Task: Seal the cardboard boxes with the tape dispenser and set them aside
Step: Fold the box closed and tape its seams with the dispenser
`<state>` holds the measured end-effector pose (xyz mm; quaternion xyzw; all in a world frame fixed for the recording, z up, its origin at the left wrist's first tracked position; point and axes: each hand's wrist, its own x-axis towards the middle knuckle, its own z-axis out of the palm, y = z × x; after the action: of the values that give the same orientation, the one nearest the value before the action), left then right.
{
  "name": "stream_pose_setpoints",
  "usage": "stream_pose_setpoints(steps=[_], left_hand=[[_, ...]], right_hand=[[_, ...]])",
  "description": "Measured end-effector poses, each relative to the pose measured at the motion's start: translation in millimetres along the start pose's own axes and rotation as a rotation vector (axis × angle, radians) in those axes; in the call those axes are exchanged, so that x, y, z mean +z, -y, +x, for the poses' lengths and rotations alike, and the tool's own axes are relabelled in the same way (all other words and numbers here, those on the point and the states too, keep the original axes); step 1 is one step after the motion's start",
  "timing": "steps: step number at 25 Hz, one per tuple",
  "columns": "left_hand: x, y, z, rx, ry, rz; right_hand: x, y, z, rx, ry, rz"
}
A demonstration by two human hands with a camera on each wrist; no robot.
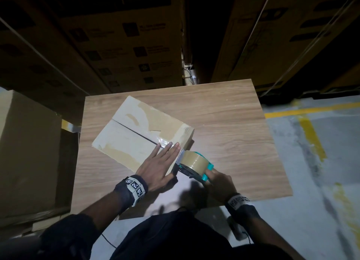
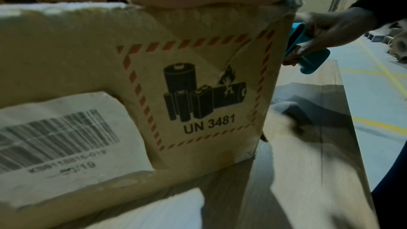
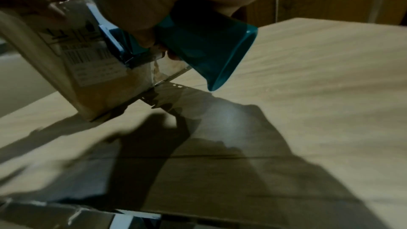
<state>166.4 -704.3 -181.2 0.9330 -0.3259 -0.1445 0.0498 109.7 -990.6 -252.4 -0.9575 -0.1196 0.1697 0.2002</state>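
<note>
Stacked warehouse cartons loom in dim light at 12 o'clock behind a wood-grain table, where a person seals a worn cardboard box lying near the table's middle, turned on a diagonal. Its two top flaps meet in a dark seam running from 10 o'clock toward 4 o'clock, and pale patches of old tape and torn paper mark the lid. On the side wall facing the person, the left wrist view shows a red-dashed battery hazard label reading UN 3481, with a barcode sticker at its 9 o'clock. The left hand lies flat on the lid's near corner, fingers straight and pressing a short strip of clear tape over the seam's end. At the box's 4 o'clock corner, the right hand has its fingers wrapped round the teal handle of a tape dispenser, whose brown roll sits just beside the box edge, its front against the end wall. Both wrists wear black bands with printed markers. A large plain carton stands at 9 o'clock off the table; yellow floor lines cross grey concrete at 3 o'clock.
</note>
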Motion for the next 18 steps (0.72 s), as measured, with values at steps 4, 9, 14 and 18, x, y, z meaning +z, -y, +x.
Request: stream_pose_setpoints(steps=[4,9,14,18], left_hand=[[3.3,2.2,0.4,0.015,0.002,0.001],[1.7,1.4,0.3,0.016,-0.013,0.0],[-1.3,0.9,-1.2,0.026,0.004,0.008],[-4.4,7.8,0.0,0.058,0.012,0.035]], right_hand=[[3.1,-2.3,2.2,-0.063,-0.081,0.028],[21.6,4.3,-4.3,0.052,-0.186,0.176],[-3.2,-9.8,-4.5,-0.066,-0.08,0.027],[0.4,1.3,-13.6,0.006,-0.004,-0.031]])
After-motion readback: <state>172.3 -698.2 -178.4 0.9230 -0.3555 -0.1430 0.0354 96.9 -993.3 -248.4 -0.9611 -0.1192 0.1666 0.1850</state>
